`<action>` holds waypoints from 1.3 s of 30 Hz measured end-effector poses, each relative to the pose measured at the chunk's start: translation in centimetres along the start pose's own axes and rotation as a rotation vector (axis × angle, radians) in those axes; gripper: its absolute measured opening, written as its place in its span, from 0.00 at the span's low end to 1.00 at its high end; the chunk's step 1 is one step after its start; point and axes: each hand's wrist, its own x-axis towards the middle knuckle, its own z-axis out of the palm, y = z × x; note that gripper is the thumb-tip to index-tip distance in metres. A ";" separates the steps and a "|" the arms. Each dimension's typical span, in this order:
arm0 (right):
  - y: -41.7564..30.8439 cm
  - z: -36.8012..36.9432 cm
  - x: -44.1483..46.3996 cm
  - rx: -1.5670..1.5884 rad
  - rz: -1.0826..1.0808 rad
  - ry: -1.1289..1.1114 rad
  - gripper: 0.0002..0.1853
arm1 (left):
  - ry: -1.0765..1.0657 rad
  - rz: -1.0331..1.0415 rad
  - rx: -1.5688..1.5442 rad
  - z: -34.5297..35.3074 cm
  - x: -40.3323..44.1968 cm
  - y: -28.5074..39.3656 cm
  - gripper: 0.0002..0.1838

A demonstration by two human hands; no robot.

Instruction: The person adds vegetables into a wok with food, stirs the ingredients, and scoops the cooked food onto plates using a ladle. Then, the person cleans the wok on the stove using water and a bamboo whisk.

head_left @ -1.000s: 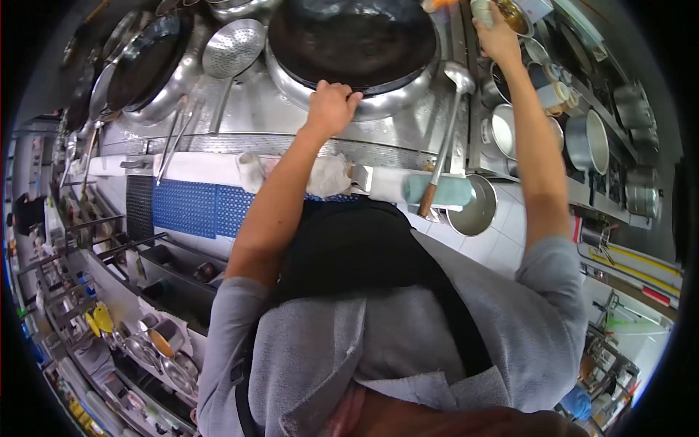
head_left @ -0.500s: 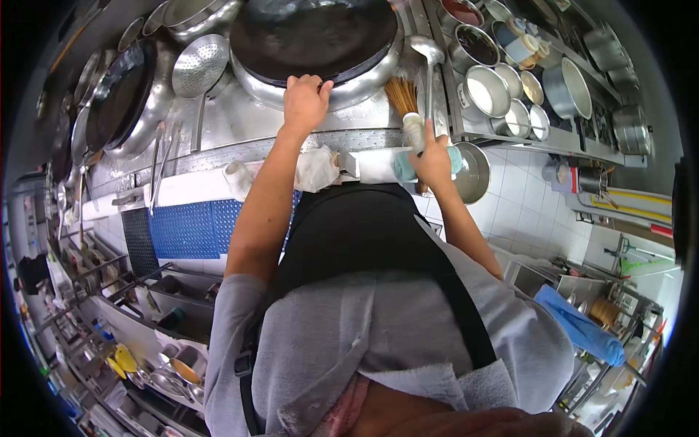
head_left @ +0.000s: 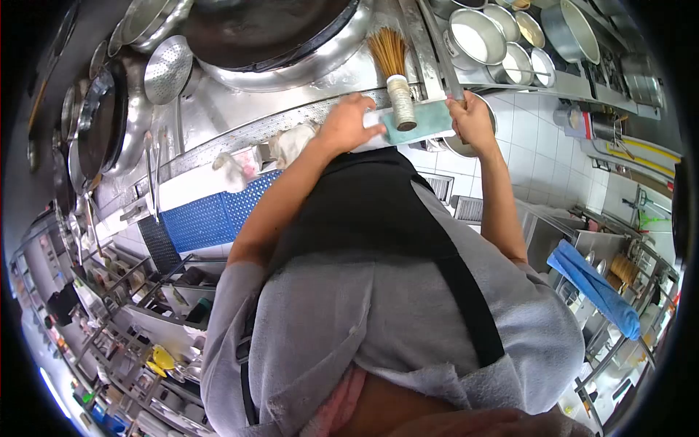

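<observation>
My left hand (head_left: 348, 125) is open, fingers apart, at the left end of a green cloth (head_left: 429, 121) on the counter's front edge. My right hand (head_left: 472, 122) is closed round the lower end of a long metal ladle handle (head_left: 445, 62), at the cloth's right end. The ladle's bowl is out of view. Between my hands, a bamboo brush (head_left: 389, 54) lies with its white-wrapped grip across the cloth. Behind them sits a large dark wok (head_left: 262, 36) on a steel ring.
A perforated skimmer (head_left: 168, 71) lies left of the wok, with another dark wok (head_left: 98, 124) farther left. White cloths (head_left: 293, 144) lie along the counter edge. Metal pots (head_left: 477, 36) stand on a rack at upper right. A metal bowl (head_left: 460, 148) is partly behind my right hand.
My left hand has let go of the wok rim and moved right to the cloth. My right hand has come down from the upper right, left the brush and taken the ladle handle.
</observation>
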 end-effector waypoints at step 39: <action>-40.1 44.7 22.1 -0.309 -0.971 0.160 0.04 | 1.012 -0.877 -0.127 -18.8 -20.9 -29.6 0.32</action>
